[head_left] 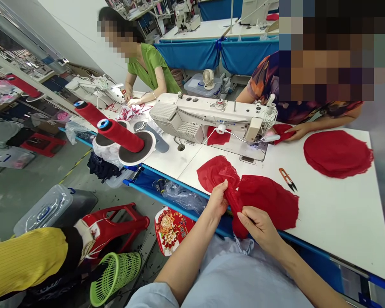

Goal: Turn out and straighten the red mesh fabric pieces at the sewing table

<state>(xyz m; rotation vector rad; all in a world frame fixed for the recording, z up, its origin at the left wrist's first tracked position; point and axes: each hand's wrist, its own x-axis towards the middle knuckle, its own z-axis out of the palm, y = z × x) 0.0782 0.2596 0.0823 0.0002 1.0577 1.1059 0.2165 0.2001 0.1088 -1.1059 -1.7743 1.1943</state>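
Both hands hold a red lace-edged fabric piece [233, 197] at the table's near edge. My left hand [217, 199] pinches it on the left, fingers closed. A little to the right and lower, my right hand [256, 222] grips the same piece between thumb and fingers. Part of the cloth hangs below the table edge. Beside my hands, a rounded red piece [216, 171] lies to the left and a larger red stack [271, 201] to the right. Orange-handled thread snips [288, 179] rest beyond that stack on the white table [336, 218].
Across the table stands a sewing machine [211, 113], with a person in patterned clothing behind it, a hand on red fabric. Red ovals [338, 154] lie at the right. Thread cones [122, 134] stand left. A person in green sits at another machine.
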